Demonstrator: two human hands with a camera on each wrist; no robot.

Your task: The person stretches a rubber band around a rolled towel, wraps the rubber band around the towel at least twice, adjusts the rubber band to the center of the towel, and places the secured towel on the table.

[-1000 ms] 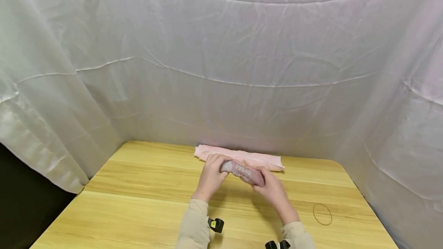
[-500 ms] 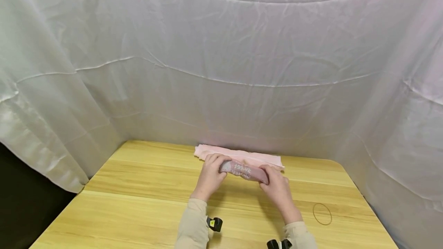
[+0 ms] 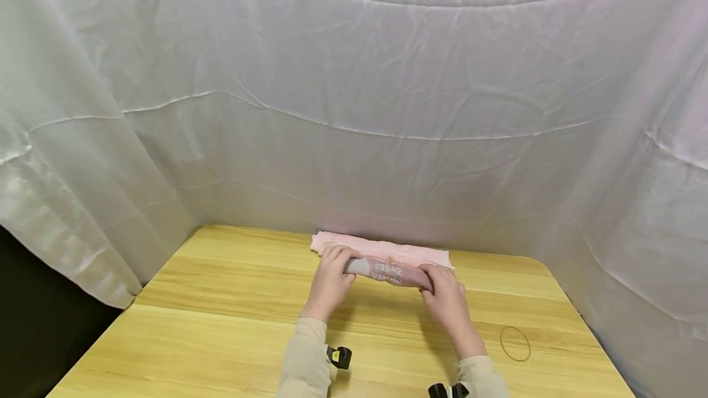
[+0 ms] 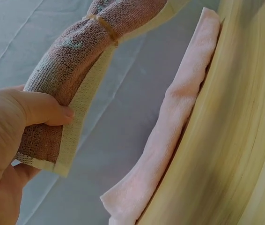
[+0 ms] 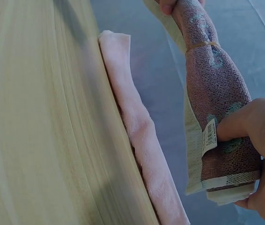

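A rolled mauve towel (image 3: 387, 271) with pale lettering is held level above the table between both hands. My left hand (image 3: 330, 281) grips its left end, thumb on the near side. At the other end my right hand (image 3: 445, 296) grips the roll, its thumb beside a small white label (image 5: 209, 137) in the right wrist view. A tan rubber band (image 4: 105, 29) cinches the roll at its middle, as both wrist views show. Behind it a pink towel (image 3: 381, 247), folded into a long strip, lies along the table's back edge.
Another rubber band (image 3: 515, 343) lies loose on the wooden table (image 3: 221, 324), to the right of the right forearm. Grey-white curtains (image 3: 354, 109) hang behind the table and at both sides. A black wrist camera (image 3: 339, 357) sits by the left sleeve.
The right hand has shifted a little to the right and the left hand slightly left. The towel roll now looks straighter and more level. The pink towel and the loose band stay put.
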